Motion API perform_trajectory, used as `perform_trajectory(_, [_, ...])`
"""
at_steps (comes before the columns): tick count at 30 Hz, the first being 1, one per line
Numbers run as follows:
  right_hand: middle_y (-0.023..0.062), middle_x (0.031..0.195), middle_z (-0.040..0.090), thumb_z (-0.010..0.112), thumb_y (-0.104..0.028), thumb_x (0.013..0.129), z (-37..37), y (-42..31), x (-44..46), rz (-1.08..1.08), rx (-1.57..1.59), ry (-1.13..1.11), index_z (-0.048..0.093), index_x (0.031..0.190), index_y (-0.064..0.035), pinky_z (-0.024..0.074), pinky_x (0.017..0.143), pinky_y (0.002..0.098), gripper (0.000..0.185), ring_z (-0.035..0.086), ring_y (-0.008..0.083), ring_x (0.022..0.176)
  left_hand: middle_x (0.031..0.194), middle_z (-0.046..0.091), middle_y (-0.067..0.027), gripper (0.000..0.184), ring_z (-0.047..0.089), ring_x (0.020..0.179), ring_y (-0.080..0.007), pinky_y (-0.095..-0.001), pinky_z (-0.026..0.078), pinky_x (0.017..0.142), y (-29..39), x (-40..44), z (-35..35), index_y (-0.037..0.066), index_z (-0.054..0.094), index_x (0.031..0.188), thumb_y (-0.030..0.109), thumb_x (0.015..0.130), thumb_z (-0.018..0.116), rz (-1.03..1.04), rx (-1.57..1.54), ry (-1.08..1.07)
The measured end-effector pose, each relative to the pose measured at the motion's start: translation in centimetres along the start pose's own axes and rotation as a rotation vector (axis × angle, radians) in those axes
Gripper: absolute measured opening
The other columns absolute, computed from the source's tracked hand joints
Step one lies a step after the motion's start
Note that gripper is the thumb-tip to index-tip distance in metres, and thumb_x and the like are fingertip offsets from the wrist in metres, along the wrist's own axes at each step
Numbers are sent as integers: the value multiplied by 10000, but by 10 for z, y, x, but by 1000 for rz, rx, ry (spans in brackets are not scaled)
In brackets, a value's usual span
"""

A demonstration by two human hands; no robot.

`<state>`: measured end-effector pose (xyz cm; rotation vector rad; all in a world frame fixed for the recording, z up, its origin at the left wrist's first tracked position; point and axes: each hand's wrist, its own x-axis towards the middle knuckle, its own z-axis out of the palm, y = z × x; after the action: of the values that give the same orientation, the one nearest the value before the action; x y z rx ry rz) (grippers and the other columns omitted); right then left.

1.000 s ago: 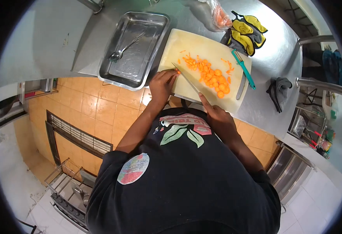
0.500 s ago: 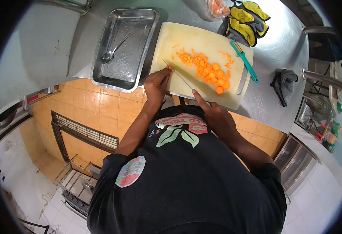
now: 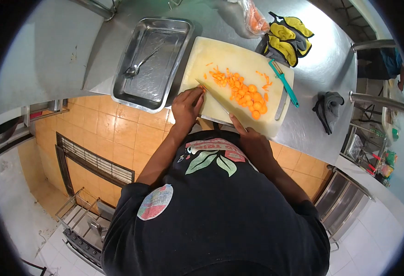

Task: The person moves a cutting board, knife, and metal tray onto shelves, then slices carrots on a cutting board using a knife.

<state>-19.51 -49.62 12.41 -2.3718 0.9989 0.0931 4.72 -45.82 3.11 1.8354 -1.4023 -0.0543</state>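
My left hand [image 3: 186, 106] pinches a small carrot piece [image 3: 203, 88] at the left front of the pale cutting board [image 3: 225, 49]. My right hand [image 3: 253, 143] is closed round the handle of a knife [image 3: 215, 97], whose blade tip lies beside my left fingertips, at the carrot piece. Cut carrot slices and strips [image 3: 248, 95] are spread over the middle of the board. A green peeler [image 3: 284, 83] rests across the board's right edge.
A metal tray [image 3: 146, 85] holding a spoon [image 3: 132, 71] is left of the board. Behind are a plastic bag of carrots [image 3: 256, 22] and yellow-grey gloves [image 3: 288, 39]. A dark grey cloth item [image 3: 329, 110] lies right. Part of another person [image 3: 388, 62] shows at the far right.
The whole view has shifted back and forth slightly. The knife stays at my left fingertips, with its angle a little changed; both hands keep their hold.
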Motion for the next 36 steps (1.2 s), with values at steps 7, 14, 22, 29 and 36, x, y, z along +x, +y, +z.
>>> perform_trajectory(7, [175,745,609,568,-8,813,-6,2,-15,105,-38,54,366,1505,-195,558,631,450,744,656,347,659,1052,706,-61,213,689,890,-255,-347,547,769,5,3,-5,112,739,1011,110,798,749,13,21,-8])
perform_trajectory(14, [164,714,594,543,-3,838,-12,0,-14,-28,46,181,379,1494,-140,546,620,446,691,640,335,636,1102,659,-45,213,678,866,-249,-355,554,741,7,15,-4,147,748,1018,140,805,732,84,104,-25])
perform_trajectory(22, [175,726,599,530,1,861,-7,2,-12,-49,78,189,379,1494,-140,539,641,455,666,638,335,648,1004,643,-80,150,658,863,-278,-369,545,730,-7,24,-7,105,741,944,93,794,738,63,-72,-122])
perform_trajectory(29, [164,717,596,540,-2,862,-7,1,-10,-81,58,182,395,1484,-121,538,622,441,649,631,320,629,932,639,-82,189,605,851,-283,-379,508,740,-6,2,-9,86,734,942,47,759,756,74,-44,-52])
perform_trajectory(36, [152,718,593,553,4,855,-5,3,-13,-99,51,179,400,1479,-116,538,602,423,654,627,301,620,944,614,-88,302,570,949,-294,-386,486,826,10,-8,-15,70,708,1012,-8,721,736,38,-53,-110])
